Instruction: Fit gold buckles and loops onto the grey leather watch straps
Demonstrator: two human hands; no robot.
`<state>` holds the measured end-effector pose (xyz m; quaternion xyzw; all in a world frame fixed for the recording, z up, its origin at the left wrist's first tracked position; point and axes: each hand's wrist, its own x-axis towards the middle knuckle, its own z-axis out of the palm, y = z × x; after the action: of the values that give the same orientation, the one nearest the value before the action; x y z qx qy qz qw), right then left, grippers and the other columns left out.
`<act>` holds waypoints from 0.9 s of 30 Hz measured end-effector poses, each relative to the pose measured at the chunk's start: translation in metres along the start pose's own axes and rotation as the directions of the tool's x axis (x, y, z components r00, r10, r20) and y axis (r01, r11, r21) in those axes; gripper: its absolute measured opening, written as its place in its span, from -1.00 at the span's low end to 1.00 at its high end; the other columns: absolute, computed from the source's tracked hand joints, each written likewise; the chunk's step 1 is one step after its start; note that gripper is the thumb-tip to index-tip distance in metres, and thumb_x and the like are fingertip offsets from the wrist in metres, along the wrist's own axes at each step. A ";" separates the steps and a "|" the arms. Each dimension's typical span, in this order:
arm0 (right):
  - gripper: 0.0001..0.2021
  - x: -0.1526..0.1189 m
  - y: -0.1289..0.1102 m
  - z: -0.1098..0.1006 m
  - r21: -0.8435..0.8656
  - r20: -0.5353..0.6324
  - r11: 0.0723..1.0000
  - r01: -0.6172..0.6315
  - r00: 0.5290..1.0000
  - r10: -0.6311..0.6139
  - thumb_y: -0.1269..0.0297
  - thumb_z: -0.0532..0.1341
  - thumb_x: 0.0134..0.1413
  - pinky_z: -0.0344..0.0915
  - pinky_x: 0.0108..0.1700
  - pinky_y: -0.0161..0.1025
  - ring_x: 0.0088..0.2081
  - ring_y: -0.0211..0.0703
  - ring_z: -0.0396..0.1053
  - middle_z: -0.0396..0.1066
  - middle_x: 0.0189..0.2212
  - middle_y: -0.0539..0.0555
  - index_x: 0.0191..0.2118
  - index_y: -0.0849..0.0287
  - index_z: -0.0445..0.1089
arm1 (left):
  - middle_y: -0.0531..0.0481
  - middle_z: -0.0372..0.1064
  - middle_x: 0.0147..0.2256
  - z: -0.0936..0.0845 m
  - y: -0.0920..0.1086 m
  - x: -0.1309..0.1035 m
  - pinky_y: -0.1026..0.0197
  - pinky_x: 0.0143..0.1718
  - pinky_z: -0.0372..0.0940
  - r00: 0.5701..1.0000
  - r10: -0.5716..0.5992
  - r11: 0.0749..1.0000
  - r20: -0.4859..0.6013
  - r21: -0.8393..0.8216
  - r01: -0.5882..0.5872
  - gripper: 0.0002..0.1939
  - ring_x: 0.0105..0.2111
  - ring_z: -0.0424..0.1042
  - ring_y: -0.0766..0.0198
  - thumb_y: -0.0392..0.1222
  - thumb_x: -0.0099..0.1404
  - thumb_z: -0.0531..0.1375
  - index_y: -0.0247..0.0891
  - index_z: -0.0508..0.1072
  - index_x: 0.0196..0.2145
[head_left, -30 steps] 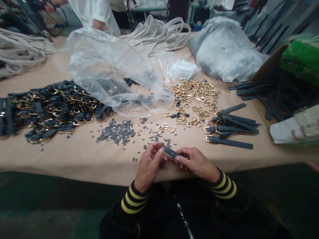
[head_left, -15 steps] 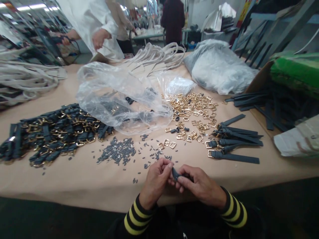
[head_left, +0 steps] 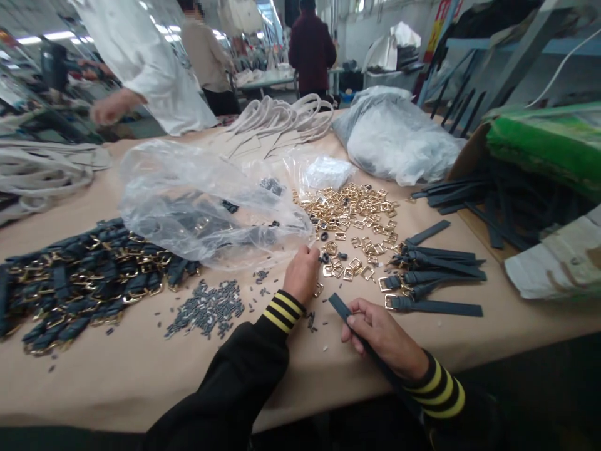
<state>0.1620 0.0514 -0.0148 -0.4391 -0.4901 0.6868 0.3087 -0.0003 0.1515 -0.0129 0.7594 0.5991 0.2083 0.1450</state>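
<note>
A dark grey strap (head_left: 339,305) is pinched between the thumb and fingers of my right hand (head_left: 387,335), its flat end pointing up and left and its length running back under my wrist. My left hand (head_left: 303,275) reaches forward, fingers curled together, to the near left edge of the loose gold buckles (head_left: 357,207). Small black loops (head_left: 325,257) lie beside its fingertips, and what those fingers hold is hidden. Left of that hand is a pile of small dark grey pieces (head_left: 206,310). Straps with gold buckles fitted (head_left: 436,307) lie to the right.
A heap of buckled straps (head_left: 94,275) covers the left side. A clear plastic bag (head_left: 159,181) lies mid-table, with a filled plastic bag (head_left: 399,134) behind. At right, an open carton (head_left: 549,263) holds loose straps. A person in white (head_left: 145,69) stands across the table.
My hands were together on a dark strap. Now my left hand has let go and moved forward to the buckles, while my right keeps the strap. The person in white has shifted left.
</note>
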 end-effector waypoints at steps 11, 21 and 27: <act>-0.83 0.001 -0.013 -0.003 -0.275 -0.138 0.946 0.170 0.967 -0.214 0.20 0.15 0.02 0.12 -0.50 -0.41 -0.56 -0.38 0.16 0.22 -0.59 -0.08 -0.34 0.23 0.27 | 0.08 0.35 -0.59 -0.022 0.033 -0.072 0.31 -0.55 0.27 0.902 -0.129 0.466 0.412 -0.778 0.422 -0.81 -0.59 0.38 0.35 -0.19 0.14 0.12 -0.25 0.12 -0.40; -0.83 -0.008 0.005 0.004 -0.268 -0.003 0.950 0.161 0.986 -0.168 0.23 0.16 0.01 0.16 -0.43 -0.39 -0.49 -0.31 0.24 0.32 -0.55 -0.02 -0.43 0.26 0.30 | 0.05 0.35 -0.47 -0.006 0.047 -0.135 0.27 -0.36 0.32 0.955 -0.178 0.631 0.239 -0.717 0.297 -0.94 -0.44 0.39 0.36 -0.24 0.22 0.04 -0.27 0.26 -0.39; -0.79 -0.014 0.006 0.005 -0.153 0.058 0.975 0.160 0.987 -0.153 0.18 0.17 0.01 0.05 -0.56 -0.43 -0.63 -0.42 0.09 0.27 -0.61 -0.07 -0.41 0.26 0.30 | 0.04 0.37 -0.47 -0.014 0.044 -0.135 0.30 -0.39 0.33 0.914 -0.222 0.419 0.340 -0.813 0.404 -0.88 -0.49 0.39 0.37 -0.23 0.15 0.14 -0.31 0.30 -0.33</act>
<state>0.1639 0.0353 -0.0160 -0.4063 -0.5826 0.6296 0.3149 0.0038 0.0093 0.0008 0.4694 0.5252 0.3819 0.5983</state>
